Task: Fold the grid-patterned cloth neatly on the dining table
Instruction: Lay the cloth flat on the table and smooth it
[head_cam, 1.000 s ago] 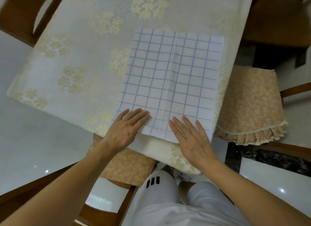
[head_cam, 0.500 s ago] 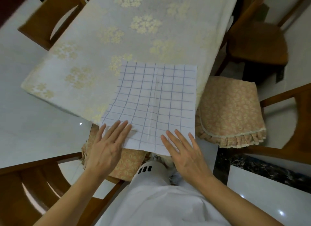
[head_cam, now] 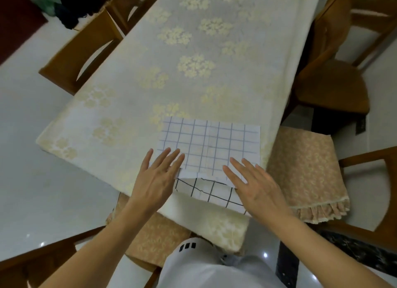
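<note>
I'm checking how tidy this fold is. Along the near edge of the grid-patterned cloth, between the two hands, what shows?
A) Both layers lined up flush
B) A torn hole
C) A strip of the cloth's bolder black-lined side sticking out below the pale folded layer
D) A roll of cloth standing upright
C: below the near edge of the pale top layer of the grid-patterned cloth, a strip with bold black lines shows between the left hand and right hand.

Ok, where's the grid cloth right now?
Head view: grid cloth lies at the table's near right corner, under both hands' fingers, beside the cushioned chair.
</note>
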Demonstrator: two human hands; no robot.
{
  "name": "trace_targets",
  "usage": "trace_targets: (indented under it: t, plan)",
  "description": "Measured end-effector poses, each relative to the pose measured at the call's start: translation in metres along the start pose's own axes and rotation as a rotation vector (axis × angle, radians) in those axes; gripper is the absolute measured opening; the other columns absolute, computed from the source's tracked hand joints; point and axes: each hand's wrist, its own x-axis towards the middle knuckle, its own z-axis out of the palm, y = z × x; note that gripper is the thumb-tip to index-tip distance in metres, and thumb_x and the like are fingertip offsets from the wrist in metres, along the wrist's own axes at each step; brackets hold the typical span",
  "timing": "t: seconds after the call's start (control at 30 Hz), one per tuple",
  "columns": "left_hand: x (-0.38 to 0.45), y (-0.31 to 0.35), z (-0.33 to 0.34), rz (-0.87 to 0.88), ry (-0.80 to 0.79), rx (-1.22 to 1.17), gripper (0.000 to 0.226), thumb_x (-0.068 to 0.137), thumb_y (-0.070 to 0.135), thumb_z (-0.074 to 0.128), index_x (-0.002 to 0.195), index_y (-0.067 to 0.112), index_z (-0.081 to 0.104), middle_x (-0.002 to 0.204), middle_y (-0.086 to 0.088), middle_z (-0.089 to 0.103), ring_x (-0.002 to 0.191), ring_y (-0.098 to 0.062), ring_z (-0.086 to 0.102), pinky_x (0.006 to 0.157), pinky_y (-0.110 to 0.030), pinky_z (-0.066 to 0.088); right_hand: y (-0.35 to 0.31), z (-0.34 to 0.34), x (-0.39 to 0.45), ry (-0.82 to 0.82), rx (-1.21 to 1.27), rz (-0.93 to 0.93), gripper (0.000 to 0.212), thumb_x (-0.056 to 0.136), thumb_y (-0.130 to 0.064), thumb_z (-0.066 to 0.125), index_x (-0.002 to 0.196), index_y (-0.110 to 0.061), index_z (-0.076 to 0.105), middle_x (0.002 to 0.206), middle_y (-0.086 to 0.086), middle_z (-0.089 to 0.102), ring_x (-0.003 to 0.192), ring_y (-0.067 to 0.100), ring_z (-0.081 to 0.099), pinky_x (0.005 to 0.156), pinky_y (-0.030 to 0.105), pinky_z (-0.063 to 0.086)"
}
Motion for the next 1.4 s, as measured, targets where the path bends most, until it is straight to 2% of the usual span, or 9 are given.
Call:
trace_targets:
  t: [0.23,0.37,0.63,0.73,0.8,0.9,1.13,1.3,1.4]
  plan:
    - [0.098,-0.037,0.042,0.059,-0.175,-0.014,0.047,0.098,0.019,0.046,0.146,0.017,0.046,0.149,-0.007,0.049,0.139,-0.028,0.045,0.116,-0.056,0.030,0.052,0.039,0.077,-0.127,-0.017,0.117,0.060,0.094,-0.019,0.062,0.149,-0.023,0.041,0.154,0.007,0.041,0.139,0.031,0.045,0.110,0.053,0.039]
    - [0.138,-0.045,0.063,0.074,-0.197,-0.022,0.052,0.097,0.020,0.026,0.144,0.017,0.047,0.146,-0.007,0.053,0.136,-0.028,0.049,0.114,-0.055,0.034,0.066,0.061,0.108,-0.137,-0.032,0.168,0.050,0.098,-0.027,0.033,0.145,-0.024,0.048,0.150,0.004,0.049,0.135,0.029,0.049,0.108,0.054,0.042]
    - [0.186,-0.067,0.087,0.075,-0.122,-0.036,0.055,0.088,0.011,0.062,0.141,0.020,0.050,0.149,-0.003,0.050,0.136,-0.028,0.048,0.113,-0.059,0.031,0.102,0.083,0.161,-0.090,-0.048,0.228,0.061,0.094,-0.015,0.062,0.150,-0.025,0.040,0.156,0.002,0.039,0.142,0.030,0.039,0.114,0.057,0.030]
    - [0.196,-0.074,0.094,0.057,-0.105,-0.035,0.050,0.092,0.012,0.059,0.141,0.021,0.051,0.149,-0.001,0.050,0.137,-0.027,0.047,0.116,-0.059,0.027,0.112,0.086,0.174,-0.107,-0.070,0.242,0.058,0.098,-0.019,0.057,0.151,-0.027,0.036,0.158,-0.001,0.036,0.145,0.028,0.035,0.116,0.055,0.025]
    - [0.200,-0.076,0.096,0.033,-0.100,-0.043,0.050,0.094,0.013,0.058,0.141,0.024,0.048,0.150,0.000,0.049,0.138,-0.027,0.046,0.117,-0.060,0.024,0.113,0.086,0.180,-0.100,-0.084,0.268,0.048,0.102,-0.026,0.041,0.150,-0.028,0.038,0.157,-0.001,0.037,0.145,0.027,0.035,0.117,0.054,0.023]
    - [0.203,-0.075,0.092,-0.043,-0.065,-0.068,0.052,0.094,0.015,0.057,0.145,0.020,0.044,0.150,-0.004,0.048,0.140,-0.027,0.044,0.117,-0.061,0.020,0.103,0.077,0.184,-0.079,-0.037,0.345,0.052,0.102,-0.036,0.021,0.150,-0.024,0.040,0.156,0.001,0.039,0.145,0.025,0.034,0.118,0.051,0.020]
    - [0.149,-0.041,0.092,-0.018,-0.060,-0.205,0.054,0.100,0.036,0.033,0.151,0.021,0.038,0.158,-0.007,0.037,0.146,-0.027,0.033,0.117,-0.056,0.026,0.054,0.079,0.143,-0.009,0.128,0.447,0.057,0.103,-0.046,0.027,0.154,-0.021,0.031,0.162,0.004,0.027,0.152,0.023,0.017,0.120,0.054,0.022]
    - [0.135,-0.044,0.120,-0.037,-0.144,-0.213,0.058,0.103,0.050,0.022,0.158,0.031,0.014,0.167,0.000,0.008,0.154,-0.021,0.005,0.120,-0.056,0.014,0.057,0.096,0.134,-0.050,0.125,0.476,0.065,0.101,-0.056,0.024,0.158,-0.025,0.017,0.166,0.003,0.011,0.153,0.024,0.004,0.122,0.052,0.015]
    - [0.144,-0.048,0.123,-0.040,-0.157,-0.182,0.060,0.103,0.054,0.018,0.158,0.031,0.011,0.167,0.000,0.004,0.154,-0.021,0.002,0.120,-0.057,0.012,0.069,0.100,0.139,-0.090,0.083,0.498,0.068,0.101,-0.061,0.017,0.158,-0.027,0.008,0.167,0.003,0.005,0.153,0.024,-0.001,0.123,0.050,0.010]
